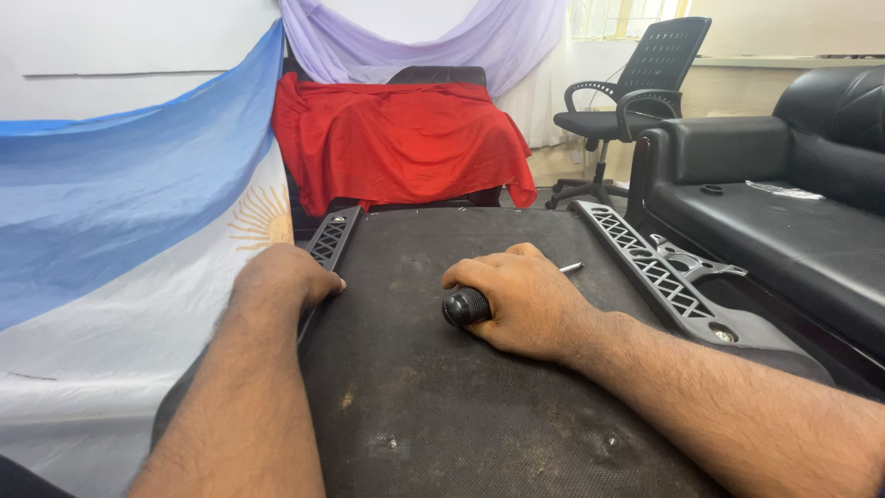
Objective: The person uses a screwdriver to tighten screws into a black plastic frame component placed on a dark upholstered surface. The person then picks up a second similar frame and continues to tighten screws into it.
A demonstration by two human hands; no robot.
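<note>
Seat base (479, 387), big, dark and dusty, lies upside down in the middle, and everything else sits around it. Left of the seat base hangs a blue and white flag (120, 212) with a yellow sun. Behind the seat base stands a chair under a red cloth (401, 138). Right of the seat base is a black sofa (784, 212), and past it a black office chair (636, 92). Two black armrests lie along the seat base, one on its left edge (327, 240) and one on its right edge (664, 272).

The left hand (281, 277) is curled over the left armrest and presses it down. The right hand (521, 300) is closed around a screwdriver (466, 305), which rests on top of the seat base near its middle. The black handle sticks out to the left, and the thin metal tip (572, 267) pokes out to the right.

It looks like the step is working on the screws that join the armrests to the seat base. The next move seems to call for lifting the screwdriver, turning its tip down, and setting it straight into a screw.
</note>
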